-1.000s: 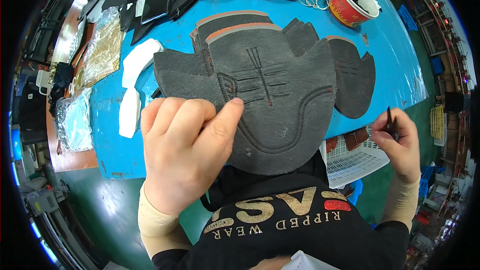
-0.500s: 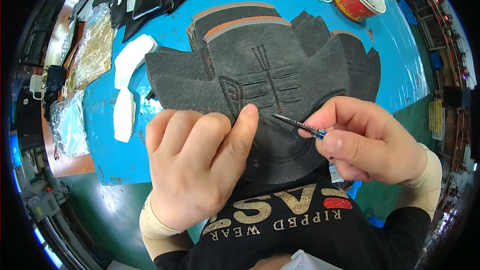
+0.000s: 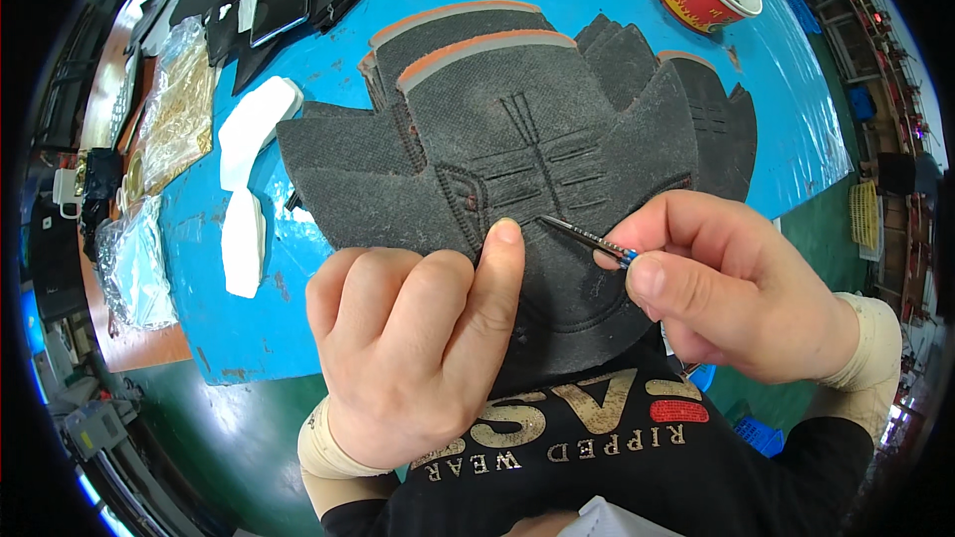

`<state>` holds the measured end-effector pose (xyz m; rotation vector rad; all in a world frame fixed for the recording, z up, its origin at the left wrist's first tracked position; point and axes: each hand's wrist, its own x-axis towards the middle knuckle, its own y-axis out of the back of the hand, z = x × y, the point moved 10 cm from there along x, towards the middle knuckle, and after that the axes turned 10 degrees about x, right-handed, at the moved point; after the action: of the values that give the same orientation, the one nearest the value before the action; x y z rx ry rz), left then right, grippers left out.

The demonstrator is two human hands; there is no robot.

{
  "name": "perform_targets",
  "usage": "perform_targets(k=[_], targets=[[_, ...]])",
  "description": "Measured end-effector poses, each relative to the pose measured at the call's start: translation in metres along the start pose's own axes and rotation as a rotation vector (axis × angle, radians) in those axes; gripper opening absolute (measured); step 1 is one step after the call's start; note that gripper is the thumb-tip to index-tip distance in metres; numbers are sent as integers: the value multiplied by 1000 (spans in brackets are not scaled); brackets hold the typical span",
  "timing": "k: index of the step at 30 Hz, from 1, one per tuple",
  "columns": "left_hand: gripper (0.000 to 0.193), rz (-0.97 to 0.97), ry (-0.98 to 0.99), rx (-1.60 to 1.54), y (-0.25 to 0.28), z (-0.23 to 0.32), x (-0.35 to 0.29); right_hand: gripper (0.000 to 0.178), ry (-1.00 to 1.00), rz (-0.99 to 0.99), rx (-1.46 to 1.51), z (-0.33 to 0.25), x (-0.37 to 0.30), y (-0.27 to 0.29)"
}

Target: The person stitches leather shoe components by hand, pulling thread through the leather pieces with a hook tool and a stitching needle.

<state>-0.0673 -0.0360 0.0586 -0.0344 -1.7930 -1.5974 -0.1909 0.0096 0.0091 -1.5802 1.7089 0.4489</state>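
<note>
L hand [image 3: 418,343] on blk panel [image 3: 487,119], R hand [image 3: 731,283] w/ pointed tool [image 3: 587,239]

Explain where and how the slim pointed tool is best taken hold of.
Probably by its blue-marked rear end, pinched from the right: the slim pointed tool slants, its narrow tip aimed away and to the left over the dark stitched piece, so holding the rear should keep fingers off the point. The right grip pinches it there, between thumb and forefinger.
</note>
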Motion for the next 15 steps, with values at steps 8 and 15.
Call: perform_targets(k=[8,15], targets=[[48,0,-20,-32,-1,-2,1,27,-21,84,-36,0,0,-1],[49,-23,-44,-17,-1,-3,0,22,47,53,-84,0,1,-2]])
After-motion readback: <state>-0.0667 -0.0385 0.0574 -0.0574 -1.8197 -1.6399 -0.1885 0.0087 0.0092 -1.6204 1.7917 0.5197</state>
